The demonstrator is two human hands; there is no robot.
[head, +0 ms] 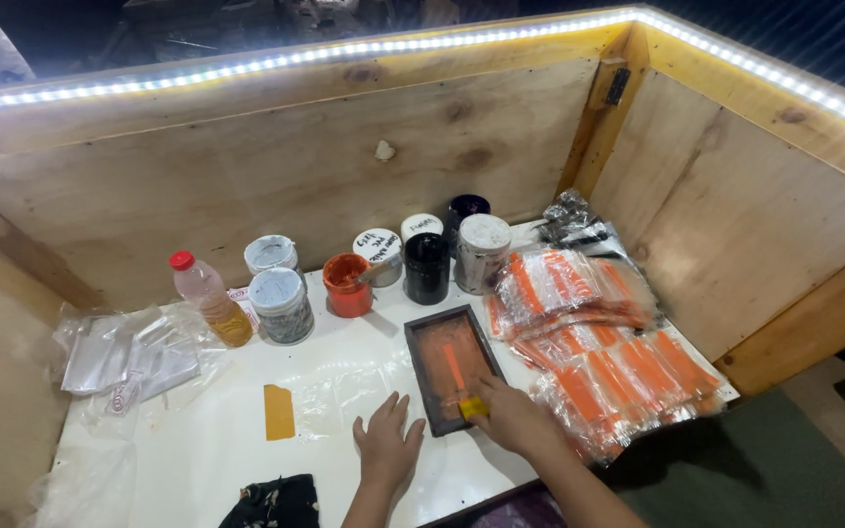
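Observation:
A small dark-framed printing screen (429, 344) smeared with orange ink lies on the white table (217, 450). My right hand (512, 416) grips a small yellow squeegee (472, 407) at the screen's near end. My left hand (386, 446) rests flat, fingers spread, on a clear plastic sheet (339, 386) just left of the screen. An open tub of orange ink (347, 285) with a stick in it stands behind the screen.
Several paint jars (426, 267) and a bottle with a red cap (209, 298) line the back. Stacked orange-printed clear bags (599, 352) lie at the right, empty clear bags (124, 357) at the left. An orange card (279, 412) and dark cloth (271, 504) lie near. Plywood walls (276, 166) enclose the table.

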